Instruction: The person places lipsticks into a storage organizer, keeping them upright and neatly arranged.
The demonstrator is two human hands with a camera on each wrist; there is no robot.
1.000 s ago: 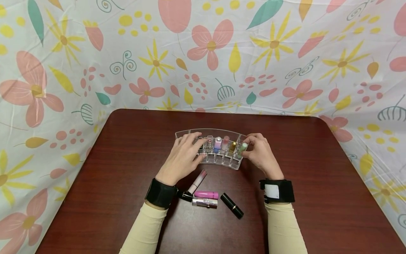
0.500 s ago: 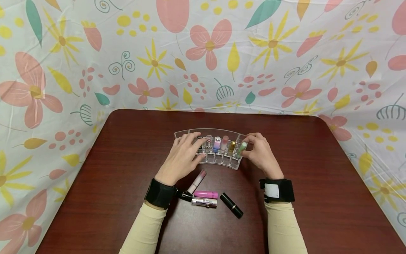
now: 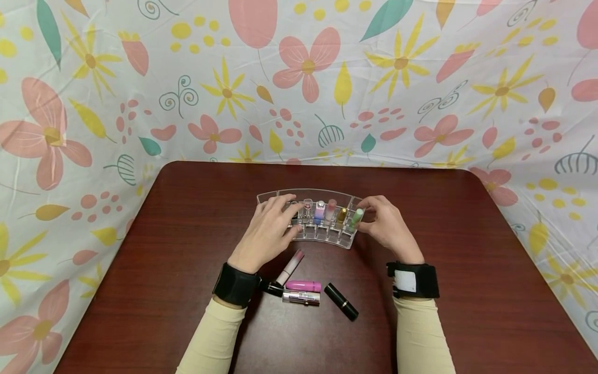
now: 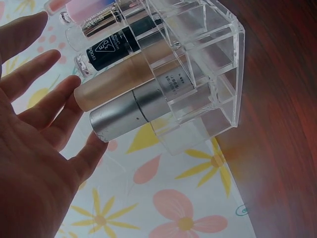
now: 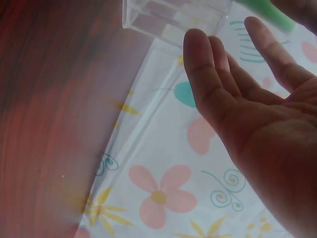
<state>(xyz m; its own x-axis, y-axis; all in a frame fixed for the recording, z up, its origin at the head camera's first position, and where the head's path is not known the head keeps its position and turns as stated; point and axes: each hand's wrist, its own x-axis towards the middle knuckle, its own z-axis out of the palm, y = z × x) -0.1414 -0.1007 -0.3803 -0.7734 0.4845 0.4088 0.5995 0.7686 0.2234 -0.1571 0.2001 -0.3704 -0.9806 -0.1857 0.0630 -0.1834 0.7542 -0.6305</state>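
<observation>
A clear curved lipstick organizer [image 3: 334, 236] stands on the table, tubes upright in its middle row. My left hand [image 3: 263, 231] rests around its left end with spread, relaxed fingers. In the left wrist view those fingers touch or nearly touch a silver tube [image 4: 129, 111] and a beige tube [image 4: 121, 79]; a black tube [image 4: 116, 47] sits beyond. My right hand [image 3: 390, 228] is at the right end, beside a light green lipstick tube [image 3: 357, 218]. In the right wrist view its fingers are extended, and the green tube [image 5: 270, 14] sits in the organizer, apart from the fingertips.
Nearer me lie a pink-and-white lip gloss [image 3: 290, 267], a bright pink tube [image 3: 303, 286], a silver tube [image 3: 301, 297], a black-ended piece [image 3: 273, 289] and a black lipstick [image 3: 341, 302]. Behind the table [image 3: 467, 249] hangs a floral cloth [image 3: 299, 114].
The green tube now stands a little lower and further left in its slot. My right hand and wrist have shifted slightly right; the left hand has stayed put.
</observation>
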